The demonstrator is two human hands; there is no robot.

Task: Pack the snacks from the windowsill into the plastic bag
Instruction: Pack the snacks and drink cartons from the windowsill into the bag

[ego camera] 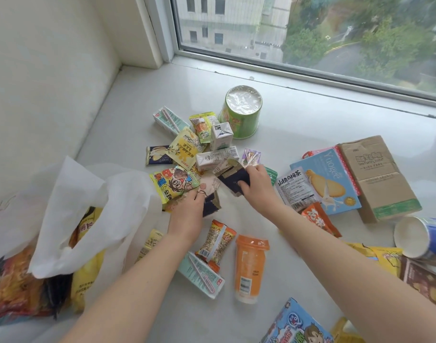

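Dark packets are being gathered: right hand (255, 180) fingers pinching one (233, 180), left hand (187, 209) fingers gripping another (210, 205); next, probably dropping both into the plastic bag (83, 214).

Windowsill (298, 125) is looking smooth, glossy white stone. Plastic bag (127, 194) is showing thin, matt, translucent; snack packets (173, 183) are reading glossy foil, box (377, 174) matt cardboard.
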